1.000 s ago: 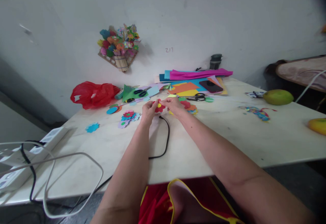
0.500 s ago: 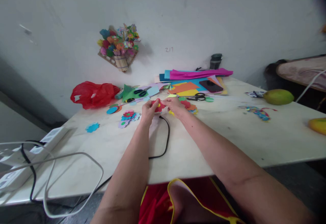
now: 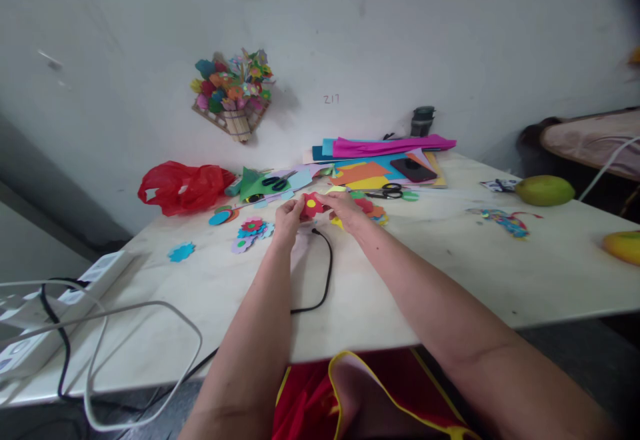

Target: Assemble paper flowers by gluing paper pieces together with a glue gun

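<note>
Between my two hands, a little above the table, is a red paper flower (image 3: 312, 206) with a yellow round centre. My left hand (image 3: 289, 219) pinches its left edge. On the opposite edge, my right hand (image 3: 342, 207) grips it between thumb and fingers. Left of my hands lie several cut paper flowers (image 3: 252, 227) in blue, red and lilac. More paper flowers (image 3: 373, 211), orange, red and yellow, lie partly hidden behind my right hand. A black cable (image 3: 330, 263) ends in a plug just below the flower.
Scissors (image 3: 391, 191), a phone (image 3: 413, 169) and coloured sheets (image 3: 363, 173) lie at the back. A red plastic bag (image 3: 185, 187) sits back left. Power strips (image 3: 103, 270) with looping cables occupy the left edge. A mango (image 3: 545, 190) rests at right.
My left thumb has shifted off the flower's middle towards its left edge, so the yellow centre now shows fully. My right hand stays on the other edge.
</note>
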Motion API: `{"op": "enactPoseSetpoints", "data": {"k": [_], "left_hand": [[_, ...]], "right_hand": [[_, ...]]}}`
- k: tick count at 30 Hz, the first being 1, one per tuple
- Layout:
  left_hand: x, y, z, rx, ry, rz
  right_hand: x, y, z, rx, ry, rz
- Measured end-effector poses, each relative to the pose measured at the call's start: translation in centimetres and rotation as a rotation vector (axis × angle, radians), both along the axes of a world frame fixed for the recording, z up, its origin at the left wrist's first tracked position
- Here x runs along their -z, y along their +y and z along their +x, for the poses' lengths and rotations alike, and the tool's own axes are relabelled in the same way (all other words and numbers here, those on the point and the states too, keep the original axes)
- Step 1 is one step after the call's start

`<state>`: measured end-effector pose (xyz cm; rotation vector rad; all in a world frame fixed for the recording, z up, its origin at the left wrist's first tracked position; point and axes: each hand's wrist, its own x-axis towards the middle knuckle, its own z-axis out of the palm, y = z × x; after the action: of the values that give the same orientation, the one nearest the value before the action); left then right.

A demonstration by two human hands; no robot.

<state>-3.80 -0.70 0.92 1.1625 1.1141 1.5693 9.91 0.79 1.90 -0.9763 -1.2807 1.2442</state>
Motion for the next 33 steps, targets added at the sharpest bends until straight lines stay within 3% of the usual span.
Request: {"op": "enactPoseSetpoints", "data": {"k": [18, 33], "left_hand": [[0.27, 0.20, 0.24, 0.011, 0.090, 0.004], [0.05, 0.09, 0.25, 0.015, 0.105, 0.015]], "right_hand": [[0.45, 0.32, -0.32, 0.039, -0.060, -0.012], [0.38, 0.08, 0.07, -0.043, 0.009, -0.009]]}}
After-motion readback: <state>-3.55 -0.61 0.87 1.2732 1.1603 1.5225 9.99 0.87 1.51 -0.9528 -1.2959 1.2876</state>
